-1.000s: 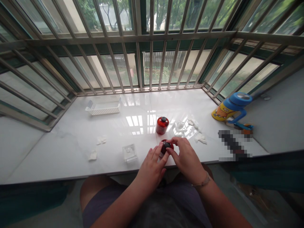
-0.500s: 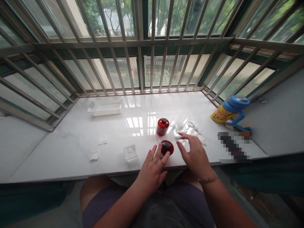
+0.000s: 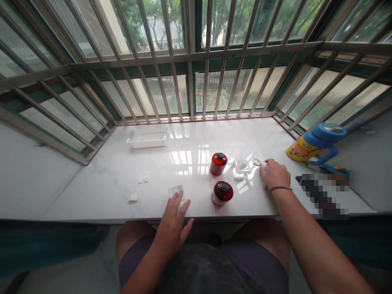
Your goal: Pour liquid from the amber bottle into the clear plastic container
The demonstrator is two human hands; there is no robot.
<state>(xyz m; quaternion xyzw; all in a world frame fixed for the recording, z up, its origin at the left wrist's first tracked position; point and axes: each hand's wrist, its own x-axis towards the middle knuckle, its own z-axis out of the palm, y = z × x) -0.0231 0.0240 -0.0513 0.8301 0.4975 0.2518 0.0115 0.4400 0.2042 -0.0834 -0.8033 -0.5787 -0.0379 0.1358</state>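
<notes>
The windowsill (image 3: 190,139) is glossy white stone, mirror-smooth. Two red bottles (image 3: 218,163) look translucent plastic with matt black caps. The basket (image 3: 147,138) is white plastic; the window bars (image 3: 196,53) are dull metal.

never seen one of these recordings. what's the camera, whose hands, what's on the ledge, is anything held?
There is no machine here: a person works with two bare hands, and one camera worn on the head looks forward and down at them. The surface is a glossy white sill behind window bars. The left hand lies open at the near edge, its fingertips at a small clear box. The right hand is closed over a white wad; how firmly it grips is unclear. Between the hands stand two red jars with black caps, the near jar and the far jar. Also there: a white basket, paper scraps and a yellow and blue jug.
</notes>
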